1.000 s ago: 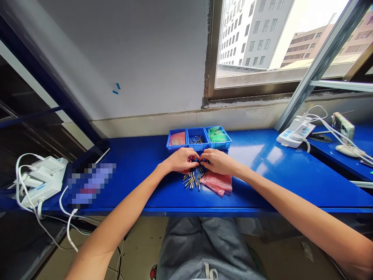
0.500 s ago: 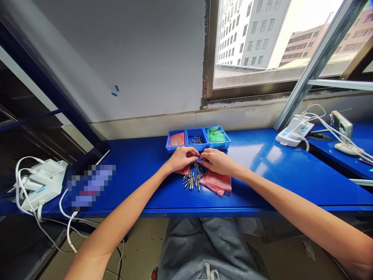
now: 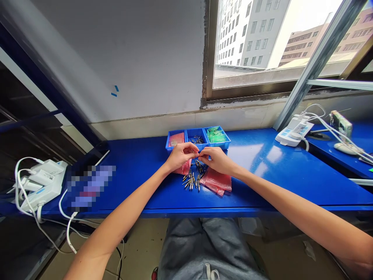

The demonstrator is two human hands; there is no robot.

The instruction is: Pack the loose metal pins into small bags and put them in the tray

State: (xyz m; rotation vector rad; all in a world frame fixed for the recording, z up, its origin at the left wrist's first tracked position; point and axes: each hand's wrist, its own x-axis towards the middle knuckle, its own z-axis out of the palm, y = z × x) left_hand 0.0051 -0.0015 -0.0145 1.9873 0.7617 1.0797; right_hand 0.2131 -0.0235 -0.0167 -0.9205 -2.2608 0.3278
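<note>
My left hand (image 3: 181, 156) and my right hand (image 3: 216, 158) meet fingertip to fingertip above the desk, in front of the blue bins. Both are closed in a pinch, and what sits between the fingertips is too small to make out. Under my left hand shows a pink plastic bag (image 3: 184, 168); I cannot tell whether it lies on the desk or hangs from the fingers. Several thin metal pins with dark and brass-coloured parts (image 3: 191, 181) lie loose below the hands. A stack of pink plastic bags (image 3: 217, 182) lies beside them, below my right hand.
Behind the hands stands a blue three-part bin (image 3: 198, 147) with pink bags, dark small parts and green bags (image 3: 216, 135). White power strips with cables stand at the left (image 3: 46, 182) and the right (image 3: 294, 132) of the blue desk (image 3: 131, 167).
Both hands have risen slightly, with the fingertips drawn closer together. More of the pink bag under my left hand shows now. The loose pins in front and the bag stack have stayed put.
</note>
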